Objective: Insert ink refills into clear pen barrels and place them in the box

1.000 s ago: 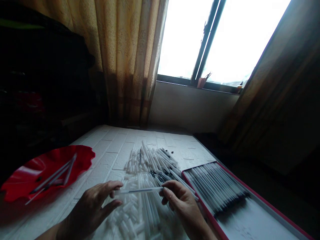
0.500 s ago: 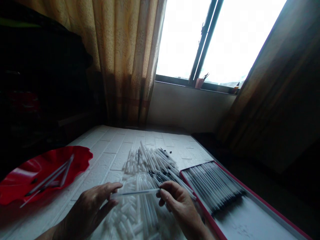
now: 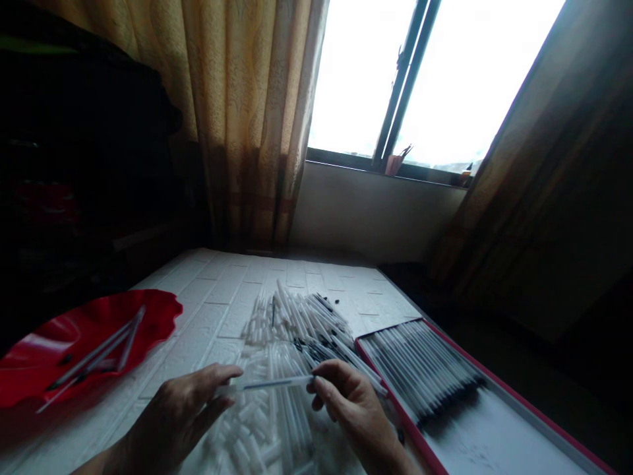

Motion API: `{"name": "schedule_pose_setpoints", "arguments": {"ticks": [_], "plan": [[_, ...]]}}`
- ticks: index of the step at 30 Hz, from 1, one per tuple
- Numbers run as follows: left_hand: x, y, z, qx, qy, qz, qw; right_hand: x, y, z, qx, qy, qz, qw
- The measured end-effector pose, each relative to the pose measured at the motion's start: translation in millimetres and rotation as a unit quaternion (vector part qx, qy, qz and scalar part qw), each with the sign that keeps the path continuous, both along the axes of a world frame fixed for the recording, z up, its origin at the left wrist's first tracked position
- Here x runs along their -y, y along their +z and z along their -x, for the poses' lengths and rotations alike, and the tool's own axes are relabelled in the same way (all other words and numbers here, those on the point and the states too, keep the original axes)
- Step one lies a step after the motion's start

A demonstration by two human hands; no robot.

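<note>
Both my hands hold one thin clear pen tube (image 3: 270, 383) level above the table. My left hand (image 3: 180, 412) pinches its left end, my right hand (image 3: 349, 402) its right end. Under them lies a loose pile of clear tubes and white caps (image 3: 291, 330) on the white brick-patterned table (image 3: 222, 297). To the right a red-rimmed box (image 3: 494, 422) holds a row of several pens with dark tips. A red wavy plate (image 3: 74, 336) at the left carries a few pens.
A curtain (image 3: 247, 119) hangs behind the table, beside a bright window (image 3: 435, 72) with small items on its sill. The far left of the room is dark. The table's right edge drops to a dark floor.
The view has shifted slightly. My hands stay on the tube, and my right fingers have edged a little to the left along it.
</note>
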State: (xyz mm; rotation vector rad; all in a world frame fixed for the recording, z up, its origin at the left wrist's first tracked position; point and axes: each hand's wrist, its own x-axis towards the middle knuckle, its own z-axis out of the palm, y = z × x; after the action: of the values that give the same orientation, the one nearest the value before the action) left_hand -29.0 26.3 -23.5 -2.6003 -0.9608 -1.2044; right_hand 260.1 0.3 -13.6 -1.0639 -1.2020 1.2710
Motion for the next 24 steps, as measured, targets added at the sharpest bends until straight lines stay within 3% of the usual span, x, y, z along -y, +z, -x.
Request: {"name": "schedule_pose_setpoints", "arguments": {"ticks": [7, 13, 18, 24], "plan": [[5, 11.3, -4, -0.003, -0.043, 0.003, 0.999, 0, 0.5, 0, 0.0, -0.007, -0.001, 1.0], [-2, 1.0, 0, 0.016, -0.018, 0.052, 0.998, -3, -3.3, -2, 0.007, 0.006, -0.02, 1.0], [4, 4.9, -5, 0.013, -0.018, -0.006, 1.0, -3, -1.5, -1, 0.008, -0.009, -0.015, 1.0], [4, 11.7, -5, 0.011, -0.017, -0.022, 1.0, -2, 6.0, 4, -0.024, -0.021, -0.014, 0.999]]}}
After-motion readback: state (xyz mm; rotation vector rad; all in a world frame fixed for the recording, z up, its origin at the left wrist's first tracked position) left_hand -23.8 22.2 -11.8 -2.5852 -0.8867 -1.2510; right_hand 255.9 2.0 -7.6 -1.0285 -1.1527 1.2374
